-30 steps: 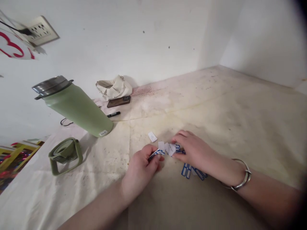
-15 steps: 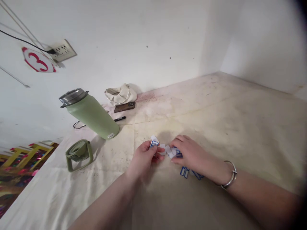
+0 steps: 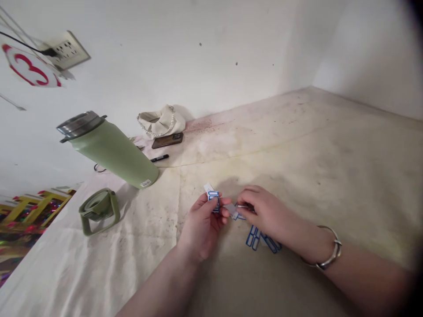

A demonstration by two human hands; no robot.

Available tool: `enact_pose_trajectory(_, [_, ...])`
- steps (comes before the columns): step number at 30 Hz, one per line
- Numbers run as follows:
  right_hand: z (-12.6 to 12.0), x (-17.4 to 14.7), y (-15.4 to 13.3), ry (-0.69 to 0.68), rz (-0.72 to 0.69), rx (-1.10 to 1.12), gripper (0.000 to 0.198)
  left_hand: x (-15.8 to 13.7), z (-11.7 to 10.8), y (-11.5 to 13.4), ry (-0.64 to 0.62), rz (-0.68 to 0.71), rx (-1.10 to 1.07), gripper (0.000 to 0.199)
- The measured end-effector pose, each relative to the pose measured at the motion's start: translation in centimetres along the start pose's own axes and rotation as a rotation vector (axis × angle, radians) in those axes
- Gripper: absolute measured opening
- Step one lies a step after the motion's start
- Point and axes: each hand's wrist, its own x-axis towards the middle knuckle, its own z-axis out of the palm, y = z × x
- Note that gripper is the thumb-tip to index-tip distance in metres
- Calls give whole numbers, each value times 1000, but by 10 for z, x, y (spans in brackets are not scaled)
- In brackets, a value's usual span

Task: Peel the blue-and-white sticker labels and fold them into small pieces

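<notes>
A: What do you see from where you stand, largest first?

B: A cream, stained cloth (image 3: 297, 167) spreads across the frame. At left of centre, a tall sage-green bottle (image 3: 114, 149) with a steel mouth appears tilted.

A: And the middling items?

B: The right hand (image 3: 271, 209) and left hand (image 3: 200, 226) occupy the lower centre. A gathered cream handbag (image 3: 176, 125) with a pearl strap sits at upper left of centre; a green loop-handled lid (image 3: 99, 204) lies at lower left. A brown-cased phone (image 3: 167, 140) lies just below the handbag, a black pen (image 3: 161, 157) lower still.

A: The smallest?

B: Blue-bordered white paper labels. One strip (image 3: 213, 194), at the centre, is pinched between left thumb and fingers. Loose labels (image 3: 253, 237) lie below the right hand, whose fingers curl beside a pale paper slip (image 3: 231, 210); whether they grip anything, I cannot tell.
</notes>
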Motion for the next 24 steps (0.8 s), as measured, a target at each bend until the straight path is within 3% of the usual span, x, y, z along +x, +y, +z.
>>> enact_pose_trajectory(3, [-10,-1,-5,38,244,361,9,0,-1,1,-23,-23,-9,11])
enact_pose_trajectory(5, [-14,-2,-7,22,385,749,8,0,0,-1,-46,-23,0,10])
enact_pose_trajectory(8, [-15,-1,-7,-54,502,1294,16,-2,2,-3,-59,-23,26,11])
enact_pose_trajectory(11, [-14,0,-4,-204,569,1574,34,-3,1,-4,-66,-38,33,10])
enact_pose_trajectory(13, [-13,0,-4,-248,588,1578,33,-4,1,-4,-70,-46,31,10])
enact_pose_trajectory(15, [-13,-1,-6,-232,567,1474,20,-4,1,-3,-70,-56,34,10])
enact_pose_trajectory(18, [-11,-2,-8,-109,561,1261,7,-3,2,-1,-67,-73,31,10])
enact_pose_trajectory(20, [-11,-3,-10,-30,563,1092,10,-3,2,-1,-65,-74,24,11])
enact_pose_trajectory(22, [-13,-4,-12,11,482,871,15,-3,3,-1,-72,-79,26,11])
enact_pose_trajectory(24, [-16,-5,-14,69,310,636,16,-4,3,-1,-85,-87,45,11])
